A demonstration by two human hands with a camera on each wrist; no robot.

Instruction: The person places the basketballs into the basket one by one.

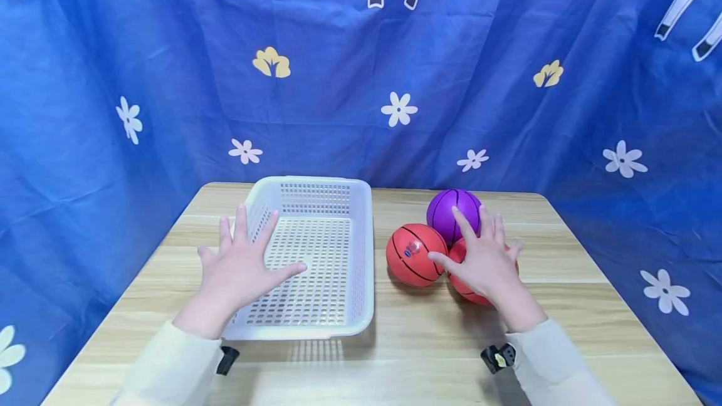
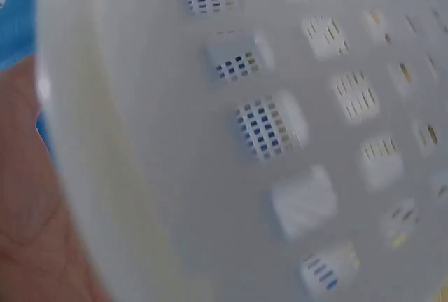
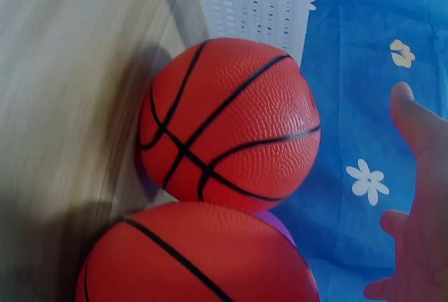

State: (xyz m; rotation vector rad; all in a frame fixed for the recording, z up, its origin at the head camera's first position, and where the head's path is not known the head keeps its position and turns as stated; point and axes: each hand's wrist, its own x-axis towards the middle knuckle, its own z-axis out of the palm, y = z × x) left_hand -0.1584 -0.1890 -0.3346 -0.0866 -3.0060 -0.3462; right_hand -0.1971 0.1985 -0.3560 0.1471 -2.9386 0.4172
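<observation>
On the left half of the table a white perforated plastic basket (image 1: 361,255) stands with nothing in it. My left hand (image 1: 239,271) spreads its fingers over the basket's left side; in the left wrist view the palm (image 2: 35,197) shows beside the basket wall (image 2: 175,176). To the right lie a red toy basketball (image 1: 416,254), a second red basketball (image 1: 470,290) and a purple basketball (image 1: 445,215), grouped closely. Fingers splayed, my right hand (image 1: 485,262) hovers above the second red ball and partly hides it. In the right wrist view the hand (image 3: 427,197) appears apart from the red balls (image 3: 231,123).
The light wood table (image 1: 417,368) ends at a back edge against a blue curtain (image 1: 338,111) printed with flowers and animal legs. The curtain also hangs along both sides. A black device (image 1: 498,358) is strapped at the right wrist, another (image 1: 227,360) at the left.
</observation>
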